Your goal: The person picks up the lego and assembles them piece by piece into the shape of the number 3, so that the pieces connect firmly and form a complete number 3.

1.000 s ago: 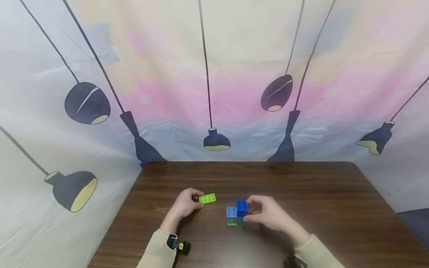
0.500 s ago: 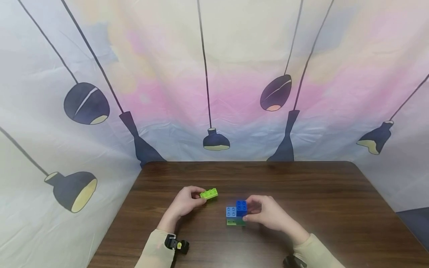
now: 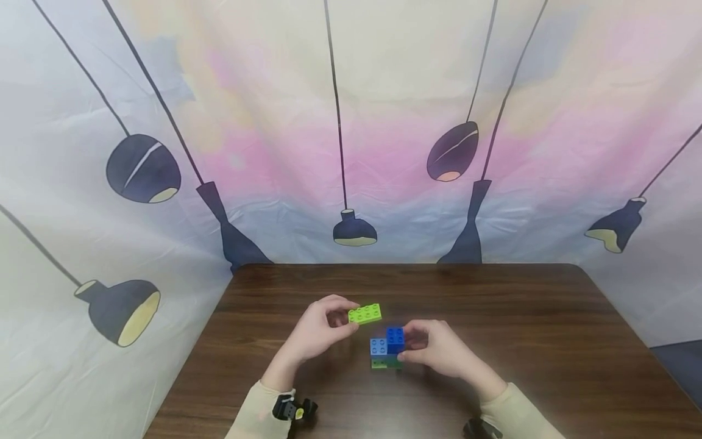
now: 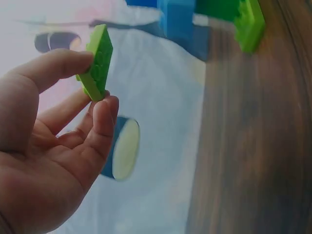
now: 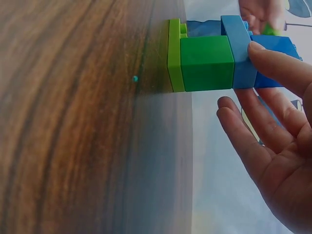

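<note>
Between thumb and fingertips, my left hand (image 3: 318, 329) pinches a thin lime toy building brick (image 3: 364, 314) by its left end, studs up. It hangs above the table, behind and slightly left of a small brick stack. My right hand (image 3: 439, 350) grips the stack's upper right side, thumb at the light blue and dark blue bricks. From the bottom, the right wrist view shows a lime brick (image 5: 174, 58), a green brick (image 5: 207, 63), a light blue brick (image 5: 240, 53) and a dark blue brick (image 5: 280, 44). The dark blue one covers only the light blue brick's right half.
The stack stands on a dark wood-grain table (image 3: 521, 305). Behind it hangs a pastel cloth (image 3: 285, 152) printed with dark lamps. A tiny teal speck (image 5: 135, 78) shows on the tabletop in the right wrist view. Both wrists wear black camera straps (image 3: 285, 407).
My left hand has lifted the lime brick off the table and carried it right, closer to the stack. The right hand and stack have stayed in place.
</note>
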`<state>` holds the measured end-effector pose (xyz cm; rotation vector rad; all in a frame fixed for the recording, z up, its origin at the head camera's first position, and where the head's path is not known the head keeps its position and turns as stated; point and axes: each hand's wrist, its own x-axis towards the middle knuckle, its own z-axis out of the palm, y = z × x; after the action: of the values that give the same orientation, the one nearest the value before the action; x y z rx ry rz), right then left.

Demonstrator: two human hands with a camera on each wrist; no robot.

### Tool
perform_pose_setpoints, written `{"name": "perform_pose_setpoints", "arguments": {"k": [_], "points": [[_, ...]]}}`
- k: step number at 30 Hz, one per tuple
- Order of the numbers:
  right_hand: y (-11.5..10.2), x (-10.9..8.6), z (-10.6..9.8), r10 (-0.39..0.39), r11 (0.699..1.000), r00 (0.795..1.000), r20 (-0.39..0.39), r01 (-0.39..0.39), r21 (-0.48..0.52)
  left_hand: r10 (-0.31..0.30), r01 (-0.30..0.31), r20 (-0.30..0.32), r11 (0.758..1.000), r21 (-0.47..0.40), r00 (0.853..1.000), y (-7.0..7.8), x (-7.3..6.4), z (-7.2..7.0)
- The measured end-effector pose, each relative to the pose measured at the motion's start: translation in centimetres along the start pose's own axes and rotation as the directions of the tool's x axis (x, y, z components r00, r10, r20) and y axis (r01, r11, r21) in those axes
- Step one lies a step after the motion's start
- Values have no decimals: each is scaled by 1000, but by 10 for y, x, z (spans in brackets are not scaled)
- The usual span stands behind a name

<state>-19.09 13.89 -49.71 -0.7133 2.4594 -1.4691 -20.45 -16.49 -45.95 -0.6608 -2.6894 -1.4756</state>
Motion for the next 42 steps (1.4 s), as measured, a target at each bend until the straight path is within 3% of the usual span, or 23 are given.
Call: {"name": "perform_pose_setpoints", "arguments": {"k": [5,10,25,34,42], "points": [[1,1,0,4,1000,1000,1,-4,2,76,-74,71,996,-42,995,15,-2,7],[2,0,0,17,1000,1000,8,-17,-5,118,-112,110,992,-62,987,19,-4,12],[2,1,1,3,1000,1000,1,-3,-9,140,-136,122,990,-45,983,24,-6,24],[1,1,1,15,1000,1000,6,-14,-7,120,-117,144,993,-27,982,26,-8,32],[3,2,0,-1,1000,1000,18,2,-29,151,-151,151,988,-15,977,27,-6,37]]}}
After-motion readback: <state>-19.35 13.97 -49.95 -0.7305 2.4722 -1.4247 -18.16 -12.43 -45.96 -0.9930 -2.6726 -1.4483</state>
